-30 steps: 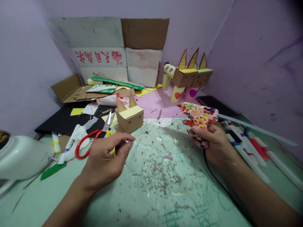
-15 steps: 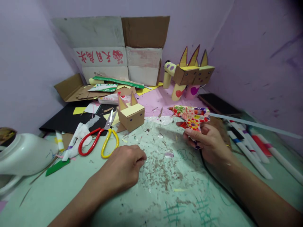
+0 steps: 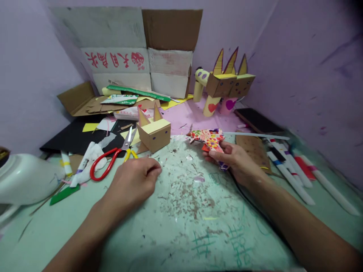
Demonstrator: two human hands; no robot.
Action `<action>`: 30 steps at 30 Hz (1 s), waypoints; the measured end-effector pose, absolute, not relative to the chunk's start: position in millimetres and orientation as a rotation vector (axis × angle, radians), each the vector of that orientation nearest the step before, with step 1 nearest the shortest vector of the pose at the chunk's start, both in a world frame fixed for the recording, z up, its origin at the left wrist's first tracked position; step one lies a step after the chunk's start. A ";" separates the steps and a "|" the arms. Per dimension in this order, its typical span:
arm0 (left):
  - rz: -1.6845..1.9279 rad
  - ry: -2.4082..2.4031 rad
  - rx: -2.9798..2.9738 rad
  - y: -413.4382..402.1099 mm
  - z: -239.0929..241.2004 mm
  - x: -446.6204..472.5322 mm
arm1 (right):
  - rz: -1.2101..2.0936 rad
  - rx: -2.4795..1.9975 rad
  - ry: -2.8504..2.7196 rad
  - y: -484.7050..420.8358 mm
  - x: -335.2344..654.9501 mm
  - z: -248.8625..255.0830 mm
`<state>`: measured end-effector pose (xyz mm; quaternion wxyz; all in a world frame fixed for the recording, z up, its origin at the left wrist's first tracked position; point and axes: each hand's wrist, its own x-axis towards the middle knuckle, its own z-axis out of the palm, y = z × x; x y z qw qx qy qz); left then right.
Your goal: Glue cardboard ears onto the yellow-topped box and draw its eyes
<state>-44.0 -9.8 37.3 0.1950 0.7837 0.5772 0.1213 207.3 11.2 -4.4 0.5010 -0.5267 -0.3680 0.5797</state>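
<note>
My right hand (image 3: 235, 160) grips a glue gun (image 3: 208, 138) covered in flowered paper, its nozzle pointing left toward a small cardboard box head with two pointed ears (image 3: 154, 132). A black cord runs from the gun along my right forearm. My left hand (image 3: 133, 181) rests on the stained green table (image 3: 181, 211) with its fingers curled in a pinch; what they hold, if anything, is too small to see. Red and yellow scissors (image 3: 113, 158) lie just left of that hand.
Cardboard animal figures (image 3: 227, 85) stand at the back right. An open carton (image 3: 136, 53) and cardboard scraps fill the back left. Several markers (image 3: 289, 170) lie at the right. A white jug (image 3: 25, 181) sits at the left edge.
My left hand dropped from a raised open pinch to the table and curled. My right hand carried the glue gun lower and to the left, nearer the box head.
</note>
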 end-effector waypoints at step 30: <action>0.442 1.545 2.005 -9.1 41.3 -50.9 | 0.768 -1.403 -1.934 -11.7 151.1 11.0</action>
